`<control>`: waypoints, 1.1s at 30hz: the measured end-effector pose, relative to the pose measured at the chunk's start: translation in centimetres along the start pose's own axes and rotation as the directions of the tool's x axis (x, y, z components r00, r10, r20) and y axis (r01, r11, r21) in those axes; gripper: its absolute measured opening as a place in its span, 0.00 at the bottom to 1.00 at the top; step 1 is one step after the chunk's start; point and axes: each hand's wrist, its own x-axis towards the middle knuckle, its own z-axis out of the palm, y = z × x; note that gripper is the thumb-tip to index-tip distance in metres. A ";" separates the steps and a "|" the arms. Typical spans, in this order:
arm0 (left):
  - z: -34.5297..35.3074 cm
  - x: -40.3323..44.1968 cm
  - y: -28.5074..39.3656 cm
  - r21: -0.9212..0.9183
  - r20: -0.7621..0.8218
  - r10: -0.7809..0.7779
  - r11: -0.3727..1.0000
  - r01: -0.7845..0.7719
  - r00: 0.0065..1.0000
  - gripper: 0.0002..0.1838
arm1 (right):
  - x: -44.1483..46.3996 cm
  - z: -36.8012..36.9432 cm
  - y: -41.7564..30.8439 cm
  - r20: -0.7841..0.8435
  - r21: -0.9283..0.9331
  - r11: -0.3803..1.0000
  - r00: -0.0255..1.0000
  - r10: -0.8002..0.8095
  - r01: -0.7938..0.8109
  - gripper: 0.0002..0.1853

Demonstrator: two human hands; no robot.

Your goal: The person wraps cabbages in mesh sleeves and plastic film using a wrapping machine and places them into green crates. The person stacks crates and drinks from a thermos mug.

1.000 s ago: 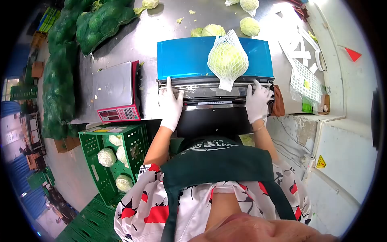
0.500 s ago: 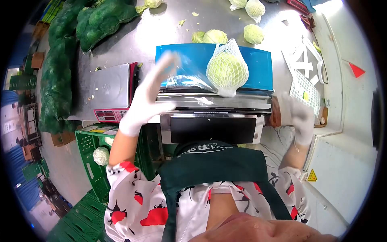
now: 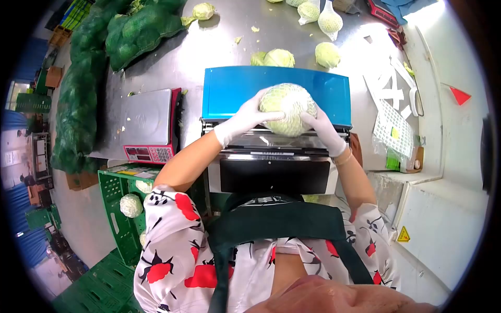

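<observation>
A pale green cabbage [image 3: 288,107] in a white foam net is held between my two gloved hands, above the wrapping machine [image 3: 229,86] with the blue top. Its surface shines as if film lies over it, though I cannot tell for sure. My left hand [image 3: 245,116] grips the cabbage from the left, thumb across its front. On the other side my right hand [image 3: 324,129] presses against its lower right. Some of the fingers are hidden behind the cabbage. Below the hands are the machine's metal rollers and a black plate [image 3: 274,176].
To the left stands a weighing scale [image 3: 146,117] with a red base. Green net sacks [image 3: 143,34] of cabbages lie beyond it. Loose cabbages [image 3: 279,58] and netted ones [image 3: 330,22] sit at the back. A green crate [image 3: 117,208] is at lower left; white nets [image 3: 391,128] lie right.
Both hands were apart, the left raised by clear film and the right off to the side. They have come together and taken hold of the netted cabbage, which stood on the machine.
</observation>
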 end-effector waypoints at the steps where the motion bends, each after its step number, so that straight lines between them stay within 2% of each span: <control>1: 0.5 -2.3 0.9 -0.036 0.005 -0.140 0.989 0.140 0.990 0.49 | -1.9 1.1 0.2 0.008 0.077 0.997 1.000 0.030 -0.030 0.34; 2: 1.3 -4.5 0.9 -0.017 0.040 -0.165 0.986 0.165 0.986 0.49 | -4.6 2.4 -1.3 0.024 0.050 0.997 0.998 0.061 -0.062 0.33; 3: 2.0 -6.7 0.6 0.004 0.073 -0.188 0.982 0.188 0.979 0.49 | -7.0 3.3 -2.1 0.067 0.077 0.984 0.985 0.159 -0.164 0.32; 5: 3.4 -11.3 -0.9 0.160 0.129 -0.285 0.951 0.263 0.950 0.49 | -11.8 4.1 -0.7 0.141 0.048 0.955 0.948 0.284 -0.293 0.35; 6: 4.2 -13.2 -1.1 0.160 0.193 -0.373 0.925 0.346 0.908 0.49 | -14.2 4.3 -0.5 0.123 -0.092 0.896 0.888 0.442 -0.433 0.38; 7: 4.8 -14.6 -1.2 0.167 0.255 -0.450 0.892 0.419 0.856 0.49 | -16.1 4.9 1.2 0.188 0.013 0.922 0.907 0.377 -0.386 0.41; 9: 6.1 -16.4 -7.0 -0.128 0.349 -0.437 0.854 0.504 0.829 0.48 | -17.0 6.4 1.9 0.198 0.054 0.874 0.863 0.465 -0.484 0.42; 10: 6.3 -16.5 -8.2 -0.175 0.337 -0.496 0.802 0.571 0.800 0.47 | -16.8 6.3 2.6 0.201 0.032 0.804 0.791 0.577 -0.594 0.42; 11: 5.9 -16.2 -6.5 -0.158 0.335 -0.547 0.770 0.618 0.767 0.42 | -16.3 5.8 3.8 0.200 0.007 0.720 0.707 0.679 -0.694 0.43; 14: 5.2 -15.6 -8.0 -0.182 0.343 -0.679 0.630 0.755 0.649 0.40 | -14.3 5.8 7.4 0.261 0.073 0.696 0.687 0.678 -0.714 0.42; 16: 4.9 -16.7 -8.7 -0.291 0.385 -0.641 0.598 0.746 0.664 0.40 | -14.4 5.8 6.6 0.246 0.150 0.651 0.666 0.704 -0.744 0.39; 17: 4.8 -17.5 -9.0 -0.343 0.409 -0.622 0.573 0.744 0.668 0.39 | -15.0 5.5 5.4 0.248 0.191 0.589 0.619 0.745 -0.786 0.36; 18: 4.4 -18.5 -9.1 -0.473 0.416 -0.580 0.520 0.711 0.700 0.32 | -15.6 5.0 4.8 0.250 0.233 0.524 0.571 0.782 -0.819 0.33; 20: 4.5 -21.7 -12.4 -0.258 0.166 -0.450 0.839 0.479 0.878 0.29 | -18.1 3.9 5.8 0.167 0.029 0.806 0.798 0.579 -0.591 0.27; 21: 4.7 -23.2 -13.4 -0.108 0.059 -0.333 0.935 0.338 0.941 0.29 | -19.6 3.6 6.6 0.151 -0.085 0.895 0.882 0.446 -0.438 0.24; 22: 4.9 -24.2 -12.3 0.120 -0.072 -0.251 0.959 0.259 0.965 0.25 | -21.3 3.5 8.2 0.033 -0.324 0.915 0.964 0.265 -0.240 0.21; 23: 4.8 -25.1 -12.8 0.643 -0.085 0.083 0.766 -0.009 0.993 0.20 | -23.0 3.6 10.1 -0.033 -0.557 0.829 0.998 0.047 -0.057 0.18; 24: 4.5 -24.8 -12.3 0.703 -0.081 0.206 0.705 -0.091 0.975 0.20 | -23.9 3.6 11.2 -0.038 -0.757 0.647 0.982 -0.184 0.091 0.16; 25: 4.1 -24.2 -11.2 0.758 -0.066 0.325 0.632 -0.165 0.943 0.19 | -23.6 3.8 10.9 -0.170 -0.621 0.784 0.979 -0.115 -0.016 0.13; 26: 4.4 -23.9 -9.5 0.522 -0.262 0.117 0.852 0.038 0.958 0.19 | -23.0 4.2 9.9 -0.286 -0.449 0.886 0.958 -0.019 -0.116 0.12; 27: 5.0 -23.5 -7.6 0.204 -0.376 -0.150 0.949 0.239 0.915 0.18 | -22.5 4.8 8.5 -0.382 -0.250 0.945 0.918 0.104 -0.211 0.11; 28: 5.1 -23.1 -6.8 0.141 -0.440 -0.142 0.964 0.225 0.887 0.17 | -21.1 5.6 5.2 -0.474 0.038 0.956 0.837 0.273 -0.291 0.13; 29: 4.8 -22.9 -6.2 -0.123 -0.447 -0.265 0.964 0.234 0.854 0.17 | -20.6 5.2 4.5 -0.527 -0.062 0.916 0.792 0.308 -0.397 0.17; 31: 3.0 -23.5 -8.4 -0.262 -0.327 -0.326 0.933 0.246 0.887 0.15 | -21.4 3.7 5.9 -0.479 -0.017 0.867 0.765 0.430 -0.497 0.17; 32: 4.1 -23.6 -11.6 -0.231 -0.360 -0.245 0.958 0.168 0.900 0.17 | -22.8 2.9 9.4 -0.420 -0.069 0.857 0.794 0.439 -0.511 0.17; 33: 3.8 -24.7 -13.9 -0.228 -0.184 -0.544 0.834 0.503 0.819 0.16 | -24.3 2.5 13.5 -0.355 -0.123 0.848 0.820 0.448 -0.516 0.17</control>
